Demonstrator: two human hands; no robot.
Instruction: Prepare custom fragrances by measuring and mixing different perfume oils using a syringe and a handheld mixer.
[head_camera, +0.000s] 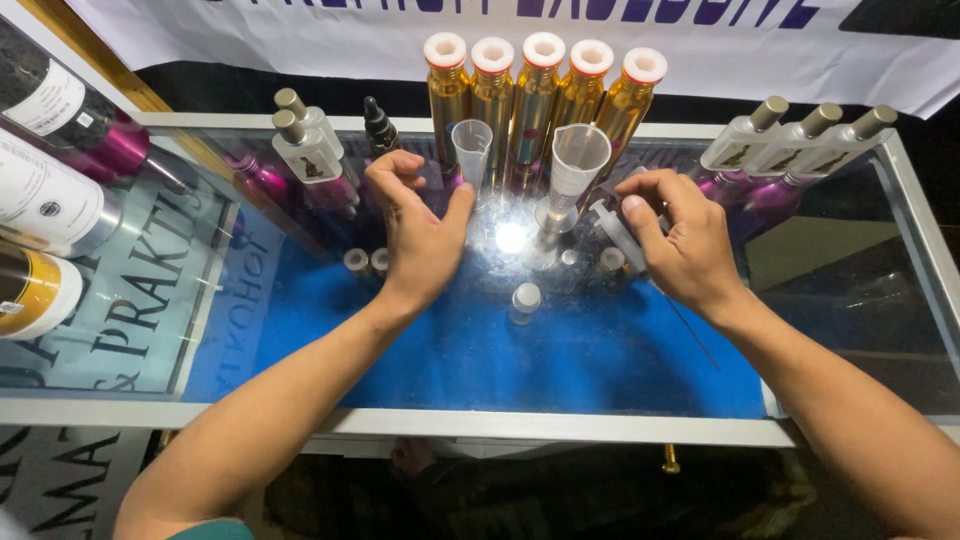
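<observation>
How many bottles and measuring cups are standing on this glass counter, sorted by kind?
Tall gold metal bottles with white caps: 5
Clear rectangular spray bottles with brass-coloured caps, left pair: 2
The same clear spray bottles, right group: 3
Small black dropper bottle: 1
Clear plastic measuring cups: 2
Total: 13
Smaller vials near the hands are too unclear to count.

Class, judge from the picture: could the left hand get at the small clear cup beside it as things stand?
Probably yes. The left hand is open right beside the cup, with nothing visible between them; the gold bottles stand behind.
</observation>
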